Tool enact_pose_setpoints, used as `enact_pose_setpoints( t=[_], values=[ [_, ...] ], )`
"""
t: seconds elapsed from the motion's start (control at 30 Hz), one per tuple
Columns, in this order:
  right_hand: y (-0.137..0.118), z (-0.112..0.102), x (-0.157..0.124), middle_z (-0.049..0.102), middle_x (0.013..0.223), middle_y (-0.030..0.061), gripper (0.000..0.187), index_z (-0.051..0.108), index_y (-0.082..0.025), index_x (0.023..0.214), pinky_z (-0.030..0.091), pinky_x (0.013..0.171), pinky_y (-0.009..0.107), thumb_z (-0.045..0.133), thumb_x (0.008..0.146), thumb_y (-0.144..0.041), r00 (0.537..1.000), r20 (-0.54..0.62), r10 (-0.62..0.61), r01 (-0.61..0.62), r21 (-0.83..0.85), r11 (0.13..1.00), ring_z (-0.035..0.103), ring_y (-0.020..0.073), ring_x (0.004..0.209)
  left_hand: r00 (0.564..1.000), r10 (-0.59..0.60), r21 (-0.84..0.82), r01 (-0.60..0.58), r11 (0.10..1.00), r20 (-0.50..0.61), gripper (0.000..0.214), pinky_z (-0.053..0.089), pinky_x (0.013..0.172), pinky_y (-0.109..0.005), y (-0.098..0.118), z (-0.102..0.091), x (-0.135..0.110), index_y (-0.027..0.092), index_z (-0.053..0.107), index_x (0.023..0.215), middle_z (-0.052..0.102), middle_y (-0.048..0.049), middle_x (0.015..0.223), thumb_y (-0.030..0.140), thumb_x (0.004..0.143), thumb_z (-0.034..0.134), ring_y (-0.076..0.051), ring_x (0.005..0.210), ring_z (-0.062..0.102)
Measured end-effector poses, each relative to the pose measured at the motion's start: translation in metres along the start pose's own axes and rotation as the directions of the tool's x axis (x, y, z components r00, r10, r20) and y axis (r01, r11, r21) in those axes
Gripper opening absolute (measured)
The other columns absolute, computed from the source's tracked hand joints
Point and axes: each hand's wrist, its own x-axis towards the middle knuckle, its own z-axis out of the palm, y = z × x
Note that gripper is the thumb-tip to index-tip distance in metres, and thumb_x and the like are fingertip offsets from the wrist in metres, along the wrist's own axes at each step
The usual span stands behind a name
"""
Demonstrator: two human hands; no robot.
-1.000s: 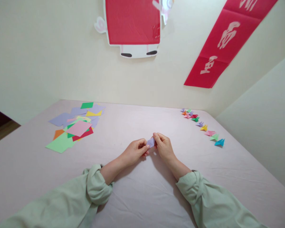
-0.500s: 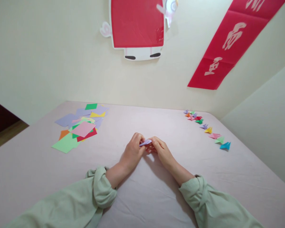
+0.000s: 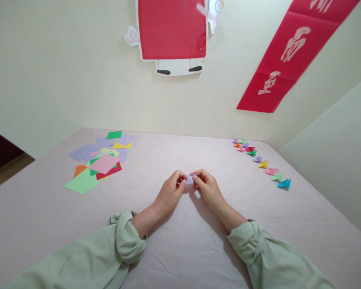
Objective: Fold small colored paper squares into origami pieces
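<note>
A small piece of folded purple paper (image 3: pixel 189 180) is held between my two hands, above the middle of the table. My left hand (image 3: pixel 171 190) pinches its left end between thumb and fingers. At the other end, my right hand (image 3: pixel 207 186) grips the paper with thumb and forefinger. The fingertips cover both ends, so only the middle of the folded paper shows.
Loose coloured paper sheets (image 3: pixel 104 163) lie overlapping on the left of the pale table cloth (image 3: pixel 168 257). Along the right side runs a slanting row of small folded paper figures (image 3: pixel 263 164). Behind the table is a wall with a red banner (image 3: pixel 291 50) and a cartoon cutout (image 3: pixel 173 32).
The purple paper has turned from nearly edge-on to showing a broader face. My right hand has shifted slightly, its thumb and forefinger now pinching the right end.
</note>
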Motion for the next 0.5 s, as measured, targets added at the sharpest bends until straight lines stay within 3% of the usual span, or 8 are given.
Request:
enact_pose_setpoints(
  t=[0.17, 0.33, 0.5],
  values=[
    [0.002, 0.002, -0.001, 0.056, 0.064, -0.0045, 0.032, 0.057, -0.019, 0.096, 0.043, 0.055, 0.025, 0.064, 0.076, -0.043, 0.999, 0.005, 0.035, -0.035, 0.079, 0.996, 0.053, 0.0119, 0.056, 0.997, -0.057, -0.106, 0.051, 0.993, -0.053, 0.008, 0.045, 0.071, -0.024, -0.009, 0.001, 0.004, 0.018, 0.056, 0.088, 0.062, 0.0002, 0.086, 0.018, 0.084, 0.049, -0.012, 0.076, 0.057],
    [0.003, 0.006, -0.003, 0.061, 0.068, -0.0028, 0.038, 0.052, -0.019, 0.090, 0.042, 0.052, 0.024, 0.064, 0.077, -0.053, 0.992, 0.032, 0.120, -0.123, 0.135, 0.983, 0.053, 0.0100, 0.053, 0.997, -0.024, -0.125, 0.014, 0.992, -0.078, 0.007, 0.047, 0.071, -0.023, -0.013, 0.001, 0.004, 0.018, 0.056, 0.089, 0.062, -0.0003, 0.089, 0.021, 0.085, 0.052, -0.012, 0.078, 0.059],
    [0.000, 0.006, -0.004, 0.062, 0.068, -0.0016, 0.034, 0.052, -0.019, 0.080, 0.044, 0.053, 0.024, 0.069, 0.074, -0.047, 0.987, 0.081, 0.138, -0.147, 0.117, 0.982, 0.054, 0.0097, 0.053, 0.996, -0.028, -0.137, 0.016, 0.990, -0.080, 0.006, 0.049, 0.073, -0.025, -0.007, 0.001, 0.003, 0.018, 0.057, 0.089, 0.063, -0.0011, 0.090, 0.021, 0.085, 0.053, -0.013, 0.080, 0.061]
  ],
)
